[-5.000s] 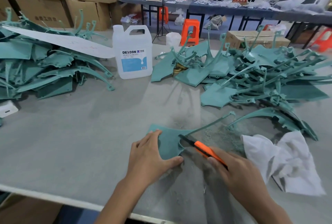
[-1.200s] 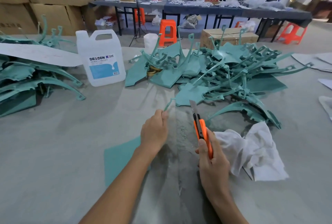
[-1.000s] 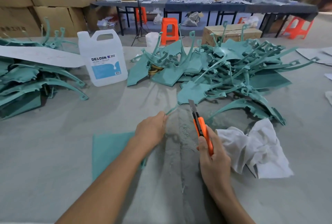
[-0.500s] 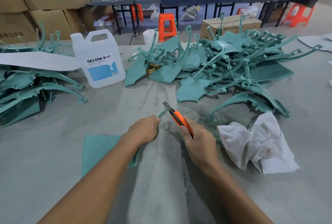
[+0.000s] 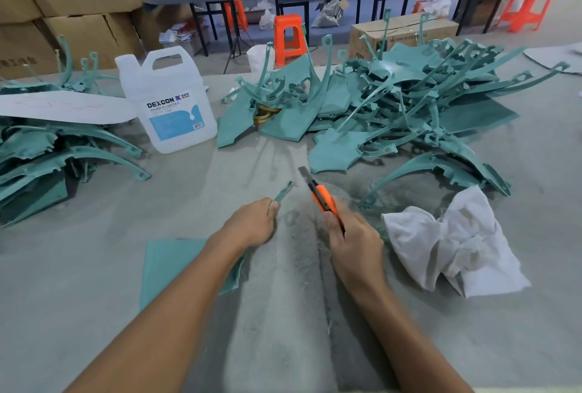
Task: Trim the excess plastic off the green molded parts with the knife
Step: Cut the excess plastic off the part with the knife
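- One green part (image 5: 176, 266) lies flat on the bench (image 5: 78, 282). It is a thin teal panel, partly hidden under the left forearm. Its slim stem passes through the left grip (image 5: 252, 225), whose fingers curl round it, and the notched tip pokes out beyond.
- The knife (image 5: 321, 199) has an orange body and its blade is extended. The right grip (image 5: 352, 241) holds it with the blade pointing away and leftward, near the stem's tip but apart from it.
- A tangled heap of green parts (image 5: 393, 109) lies at the far right of the bench.
- A lower stack (image 5: 47, 159) lies at the far left.
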